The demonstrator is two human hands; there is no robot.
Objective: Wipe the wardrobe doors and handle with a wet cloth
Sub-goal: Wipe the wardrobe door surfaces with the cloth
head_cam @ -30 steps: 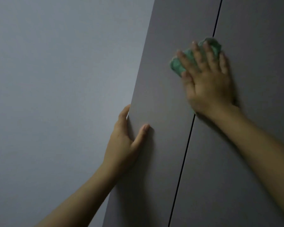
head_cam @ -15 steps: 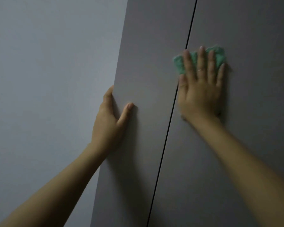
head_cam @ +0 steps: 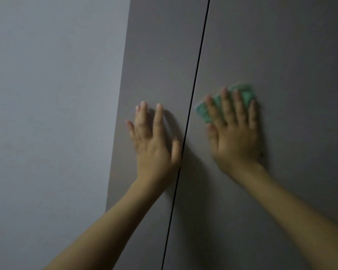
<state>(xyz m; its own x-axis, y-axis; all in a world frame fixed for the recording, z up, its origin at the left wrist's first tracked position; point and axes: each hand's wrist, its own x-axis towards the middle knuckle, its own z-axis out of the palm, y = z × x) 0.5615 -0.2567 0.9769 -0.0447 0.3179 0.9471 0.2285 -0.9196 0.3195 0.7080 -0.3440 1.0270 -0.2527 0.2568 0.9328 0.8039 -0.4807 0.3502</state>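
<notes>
The right hand (head_cam: 235, 133) presses a green cloth (head_cam: 204, 112) flat-fingered against the right grey wardrobe door (head_cam: 281, 55); the left hand (head_cam: 154, 141) braces the left door (head_cam: 160, 55), fingers spread. Slackened pressure could drop the cloth.

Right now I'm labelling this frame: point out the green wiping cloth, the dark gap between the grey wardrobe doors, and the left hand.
green wiping cloth (head_cam: 203, 112): head view, exposed lower-left corner.
dark gap between the grey wardrobe doors (head_cam: 198, 55): head view, upper stretch.
left hand (head_cam: 154, 145): head view, back of hand.
</notes>
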